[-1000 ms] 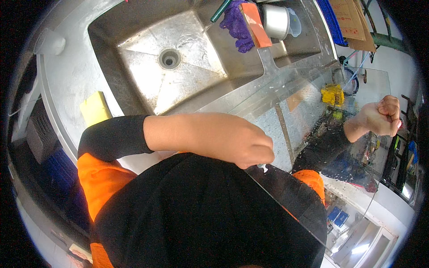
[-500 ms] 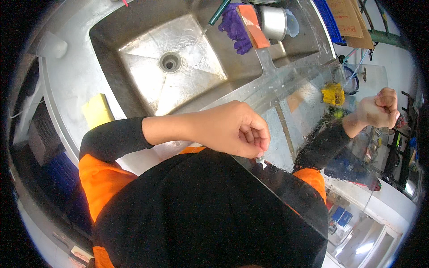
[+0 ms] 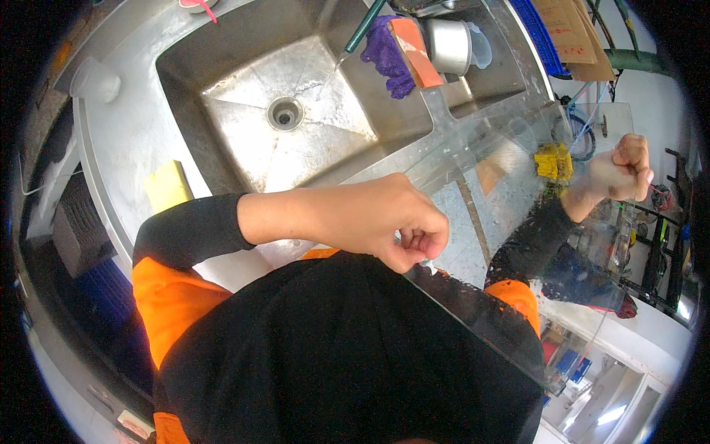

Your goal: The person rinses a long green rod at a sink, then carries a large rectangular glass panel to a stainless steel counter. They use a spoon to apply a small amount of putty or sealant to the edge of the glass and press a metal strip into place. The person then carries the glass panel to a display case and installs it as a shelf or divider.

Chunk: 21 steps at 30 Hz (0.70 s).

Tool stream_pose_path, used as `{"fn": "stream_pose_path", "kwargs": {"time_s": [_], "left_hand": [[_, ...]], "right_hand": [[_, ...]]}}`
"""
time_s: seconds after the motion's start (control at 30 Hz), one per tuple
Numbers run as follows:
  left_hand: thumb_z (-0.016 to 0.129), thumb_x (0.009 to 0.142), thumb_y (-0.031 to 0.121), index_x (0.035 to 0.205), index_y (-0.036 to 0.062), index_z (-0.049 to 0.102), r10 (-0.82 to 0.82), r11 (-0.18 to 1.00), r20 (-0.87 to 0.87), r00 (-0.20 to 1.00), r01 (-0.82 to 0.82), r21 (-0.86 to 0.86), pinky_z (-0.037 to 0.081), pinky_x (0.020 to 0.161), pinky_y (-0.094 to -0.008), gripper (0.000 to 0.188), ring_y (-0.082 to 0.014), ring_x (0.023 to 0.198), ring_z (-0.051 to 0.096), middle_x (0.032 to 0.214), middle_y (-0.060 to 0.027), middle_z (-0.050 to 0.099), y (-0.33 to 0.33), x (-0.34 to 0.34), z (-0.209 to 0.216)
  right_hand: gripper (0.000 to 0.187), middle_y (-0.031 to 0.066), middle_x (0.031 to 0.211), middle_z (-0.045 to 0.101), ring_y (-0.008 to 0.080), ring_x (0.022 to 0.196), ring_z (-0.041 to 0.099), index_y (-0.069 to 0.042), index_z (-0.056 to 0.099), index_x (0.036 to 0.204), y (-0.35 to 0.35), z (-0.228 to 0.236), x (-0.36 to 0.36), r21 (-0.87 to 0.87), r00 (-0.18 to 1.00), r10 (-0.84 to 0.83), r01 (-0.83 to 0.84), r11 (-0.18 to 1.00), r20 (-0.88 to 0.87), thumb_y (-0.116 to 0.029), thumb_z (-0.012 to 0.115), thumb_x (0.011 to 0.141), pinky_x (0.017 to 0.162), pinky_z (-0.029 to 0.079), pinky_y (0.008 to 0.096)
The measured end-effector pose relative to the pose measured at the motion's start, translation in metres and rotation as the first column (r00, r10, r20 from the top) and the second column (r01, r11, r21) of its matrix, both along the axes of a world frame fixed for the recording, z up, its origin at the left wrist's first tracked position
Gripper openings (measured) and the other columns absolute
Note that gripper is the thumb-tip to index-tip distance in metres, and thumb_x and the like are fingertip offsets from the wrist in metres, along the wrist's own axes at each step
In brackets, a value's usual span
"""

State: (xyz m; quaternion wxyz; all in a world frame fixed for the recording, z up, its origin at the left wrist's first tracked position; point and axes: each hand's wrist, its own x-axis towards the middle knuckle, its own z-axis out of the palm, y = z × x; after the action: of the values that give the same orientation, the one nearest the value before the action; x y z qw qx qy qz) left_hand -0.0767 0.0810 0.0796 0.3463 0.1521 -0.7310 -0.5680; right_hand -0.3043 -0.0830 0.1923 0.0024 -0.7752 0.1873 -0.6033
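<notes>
A large transparent panel [image 3: 510, 222], wet with drops, leans in front of my body on the right, beside the sink. My left hand [image 3: 407, 226] is closed in a pinch at the panel's near edge, thumb against forefinger. At its fingertips shows a small whitish piece [image 3: 430, 268], too small to name. My right arm reaches out behind the panel, its sleeve seen through the wet surface. My right hand [image 3: 625, 174] is closed with curled fingers at the panel's far right side. Whether it grips the panel edge or something else is hard to make out.
A steel sink [image 3: 296, 111] lies ahead, with a green-handled tool [image 3: 364, 28], a purple cloth [image 3: 387, 55], an orange block [image 3: 416, 52] and a metal pot [image 3: 450, 46] near its right side. A yellow sponge [image 3: 168, 185] and a white cup [image 3: 96, 81] stand left.
The view has shifted slightly. My left hand stays pinched at the panel's edge, with its fingers turned a little. My right hand sits slightly further left in the picture, still closed.
</notes>
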Motion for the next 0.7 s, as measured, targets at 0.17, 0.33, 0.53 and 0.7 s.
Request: {"fn": "stream_pose_path", "kwargs": {"time_s": [0.17, 0.33, 0.53, 0.7], "left_hand": [[0.057, 0.067, 0.011, 0.075, 0.0059, 0.053, 0.087, 0.926, -0.065, 0.994, -0.105, -0.363, 0.044, 0.065, -0.0259, 0.011, -0.0207, 0.078, 0.054, 0.088, -0.0075, 0.054, 0.007, 0.001, -0.015], [0.051, 0.07, 0.005, 0.072, 0.0045, 0.048, 0.188, 0.526, -0.338, 0.922, -0.386, -0.758, 0.045, 0.061, -0.0246, 0.003, -0.0189, 0.074, 0.053, 0.089, -0.0063, 0.052, 0.009, -0.003, -0.03], [0.055, 0.074, 0.008, 0.083, 0.0012, 0.055, 0.045, 0.943, -0.151, 0.987, 0.008, 0.333, 0.045, 0.063, -0.0208, 0.011, -0.0091, 0.072, 0.054, 0.081, -0.0056, 0.057, 0.011, 0.0, -0.014], [0.054, 0.075, 0.008, 0.08, 0.0003, 0.055, -0.055, 0.856, -0.086, 0.995, 0.091, 0.509, 0.043, 0.059, -0.018, 0.009, -0.0045, 0.067, 0.052, 0.072, -0.0009, 0.057, 0.005, 0.0, -0.008]], "right_hand": [[0.042, 0.0016, 0.044, 0.021, 0.0119, 0.044, 0.022, -0.008, 0.026, 0.043, 0.004, 0.0, 0.009, 0.025, 0.999, -0.038, 0.038, 0.999, 0.013, -0.032, 0.022, 0.077, 0.042, 0.017, 0.0253], [0.041, 0.0017, 0.044, 0.02, 0.0119, 0.044, 0.021, -0.008, 0.025, 0.043, 0.007, 0.001, 0.014, 0.019, 0.997, -0.071, 0.071, 0.997, 0.008, -0.032, 0.022, 0.076, 0.043, 0.017, 0.025], [0.042, 0.0014, 0.044, 0.02, 0.0118, 0.044, 0.021, -0.007, 0.026, 0.043, 0.005, 0.001, 0.014, 0.016, 0.998, -0.063, 0.063, 0.998, 0.02, -0.034, 0.023, 0.074, 0.043, 0.017, 0.0255], [0.041, 0.0012, 0.044, 0.02, 0.0115, 0.044, 0.021, -0.007, 0.026, 0.043, 0.007, 0.003, 0.02, 0.036, 0.997, -0.071, 0.071, 0.997, -0.011, -0.034, 0.023, 0.074, 0.043, 0.016, 0.0256]]}}
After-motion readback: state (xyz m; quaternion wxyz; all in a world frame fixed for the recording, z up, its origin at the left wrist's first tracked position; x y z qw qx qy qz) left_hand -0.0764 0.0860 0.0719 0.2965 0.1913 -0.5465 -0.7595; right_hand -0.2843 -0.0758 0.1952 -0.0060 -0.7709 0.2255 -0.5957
